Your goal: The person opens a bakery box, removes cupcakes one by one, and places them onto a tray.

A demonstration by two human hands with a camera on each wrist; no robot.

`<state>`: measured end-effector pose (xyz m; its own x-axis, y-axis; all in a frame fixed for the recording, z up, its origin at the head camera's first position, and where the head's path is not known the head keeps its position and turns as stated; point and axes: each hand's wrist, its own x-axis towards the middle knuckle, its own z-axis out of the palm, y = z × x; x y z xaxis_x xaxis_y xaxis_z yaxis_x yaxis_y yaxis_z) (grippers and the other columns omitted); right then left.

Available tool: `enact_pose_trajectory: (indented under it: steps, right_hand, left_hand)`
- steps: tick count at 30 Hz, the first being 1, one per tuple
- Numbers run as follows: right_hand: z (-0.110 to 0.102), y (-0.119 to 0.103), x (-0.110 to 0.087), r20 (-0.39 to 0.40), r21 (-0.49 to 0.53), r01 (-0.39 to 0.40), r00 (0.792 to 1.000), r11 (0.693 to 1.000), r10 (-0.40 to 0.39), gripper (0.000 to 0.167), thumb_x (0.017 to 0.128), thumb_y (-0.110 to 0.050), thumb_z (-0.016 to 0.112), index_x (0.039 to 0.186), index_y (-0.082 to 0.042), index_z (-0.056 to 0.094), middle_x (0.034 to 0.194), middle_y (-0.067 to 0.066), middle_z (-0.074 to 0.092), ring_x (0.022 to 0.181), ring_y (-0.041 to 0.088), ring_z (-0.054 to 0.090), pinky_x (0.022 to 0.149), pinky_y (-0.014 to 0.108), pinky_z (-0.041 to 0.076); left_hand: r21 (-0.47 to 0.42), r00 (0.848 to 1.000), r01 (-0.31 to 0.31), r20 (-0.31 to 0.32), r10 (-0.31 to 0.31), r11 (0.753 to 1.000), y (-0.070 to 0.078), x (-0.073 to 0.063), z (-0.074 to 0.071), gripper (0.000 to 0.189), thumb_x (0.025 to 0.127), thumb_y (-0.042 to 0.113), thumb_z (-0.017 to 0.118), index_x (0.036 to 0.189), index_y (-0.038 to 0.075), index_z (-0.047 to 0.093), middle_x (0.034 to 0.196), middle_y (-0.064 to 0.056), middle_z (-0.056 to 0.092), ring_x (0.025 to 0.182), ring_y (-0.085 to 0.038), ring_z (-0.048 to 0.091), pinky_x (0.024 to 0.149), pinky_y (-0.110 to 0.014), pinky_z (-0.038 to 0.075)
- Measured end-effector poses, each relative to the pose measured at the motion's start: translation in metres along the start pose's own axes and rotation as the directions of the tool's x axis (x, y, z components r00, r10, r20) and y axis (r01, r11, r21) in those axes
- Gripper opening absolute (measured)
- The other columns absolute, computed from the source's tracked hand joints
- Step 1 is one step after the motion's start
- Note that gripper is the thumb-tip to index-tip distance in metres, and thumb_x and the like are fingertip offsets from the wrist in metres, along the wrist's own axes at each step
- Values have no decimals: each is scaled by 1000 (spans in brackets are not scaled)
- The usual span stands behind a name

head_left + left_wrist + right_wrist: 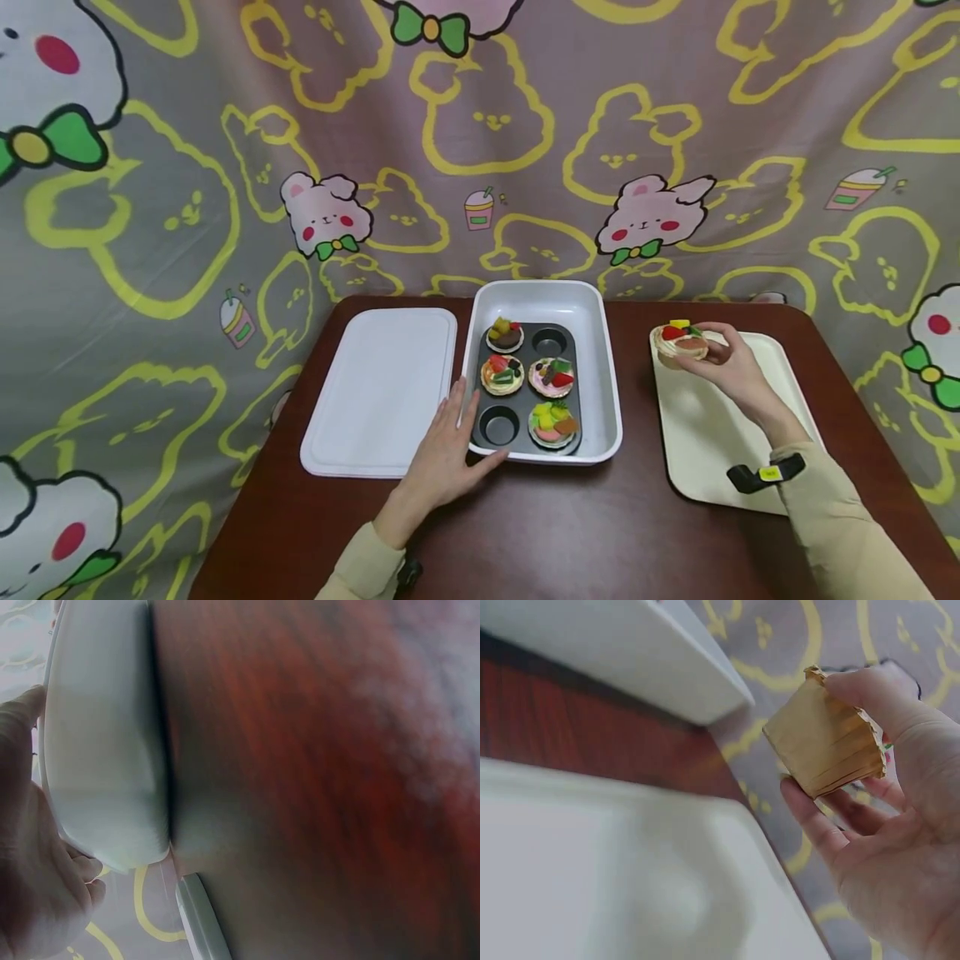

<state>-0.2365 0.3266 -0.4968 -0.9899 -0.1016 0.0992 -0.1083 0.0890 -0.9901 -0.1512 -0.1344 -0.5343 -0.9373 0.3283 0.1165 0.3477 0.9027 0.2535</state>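
My right hand point(731, 367) pinches a fruit tart point(678, 343) above the far left part of a cream tray point(720, 442). In the right wrist view, the tart's pleated tan cup point(821, 739) sits between the thumb and fingers, tilted. My left hand point(450, 446) rests at the near left corner of a white basin point(611, 392), fingers straight along its rim. Inside the basin lies a dark muffin tin point(528, 417). Several tarts sit in its cups, among them a pineapple-topped one point(553, 423). Dark cup bottoms show at the far right and near left.
To the left of the basin, a flat white lid point(378, 392) lies on the dark brown table point(585, 525). A patterned curtain point(495, 125) hangs behind the table and along both sides.
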Motion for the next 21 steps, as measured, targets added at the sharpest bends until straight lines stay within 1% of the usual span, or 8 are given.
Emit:
enact_pose_trajectory:
  steps: [2, 4, 7, 9, 12, 14, 19, 21]
  right_hand:
    - [-9, 4, -3, -17, 20, 6, 1000, 1000, -5, 53, 89, 6, 69, 128, -21, 45, 101, -21, 72, 89, -6, 68, 73, 9, 53]
    - [-19, 8, -5, -41, 3, 5, 999, 1000, -4, 55, 89, 6, 69, 131, -20, 44, 100, -22, 71, 88, -7, 67, 72, 9, 52]
    - [-34, 13, -7, -94, -112, -18, 996, 994, 8, 59, 89, 0, 71, 137, -20, 43, 99, -26, 68, 88, -10, 64, 71, 8, 51]
    - [-44, 16, -9, -144, -235, -64, 989, 970, 30, 61, 90, -9, 73, 142, -20, 42, 100, -28, 62, 87, -13, 61, 70, 7, 49]
    - [-56, 21, -11, -215, -387, -149, 974, 910, 68, 66, 90, -26, 75, 146, -20, 40, 108, -22, 55, 88, -16, 53, 70, 5, 46]
    - [-63, 25, -11, -254, -419, -196, 963, 887, 93, 69, 89, -32, 76, 147, -17, 40, 111, -18, 51, 88, -16, 50, 69, 5, 45]
    - [-74, 37, -11, -341, -408, -258, 933, 876, 116, 76, 87, -32, 78, 146, -5, 38, 107, -17, 48, 86, -13, 48, 68, 4, 44]
    - [-77, 41, -9, -374, -420, -282, 920, 863, 118, 81, 87, -34, 78, 148, -1, 35, 110, -14, 48, 86, -12, 45, 68, 3, 43]
  left_hand:
    - [0, 1000, 5, 0, -5, 1000, -1, 0, 0, 108, 85, 86, 35, 160, 10, 19, 171, -8, -2, 158, -21, 3, 127, -44, 20]
    - [-1, 1000, 9, 1, -9, 1000, 0, -1, 0, 108, 85, 86, 35, 161, 10, 18, 171, -7, -2, 158, -22, 4, 127, -44, 20]
    - [-5, 1000, 13, 2, -13, 1000, 0, -1, 0, 108, 85, 86, 35, 161, 11, 17, 171, -7, -3, 158, -23, 5, 127, -44, 20]
    - [-10, 1000, 14, 5, -14, 1000, 0, -2, 0, 108, 85, 86, 36, 161, 11, 17, 171, -7, -3, 158, -23, 5, 127, -44, 20]
    - [-11, 1000, 7, 3, -7, 1000, 0, -2, 0, 108, 86, 85, 36, 161, 11, 17, 171, -7, -2, 158, -23, 5, 127, -45, 20]
    - [-11, 1000, 3, 1, -3, 1000, -1, -1, 0, 107, 86, 85, 37, 161, 10, 17, 171, -7, -3, 158, -22, 4, 127, -45, 20]
    - [-10, 1000, 1, 8, -1, 1000, -1, -1, -1, 107, 86, 84, 38, 161, 11, 15, 171, -6, -5, 158, -21, 2, 127, -45, 20]
    - [-10, 1000, 6, 16, -5, 1000, -1, 0, -1, 108, 86, 85, 37, 161, 12, 14, 170, -6, -6, 158, -20, 1, 127, -44, 20]
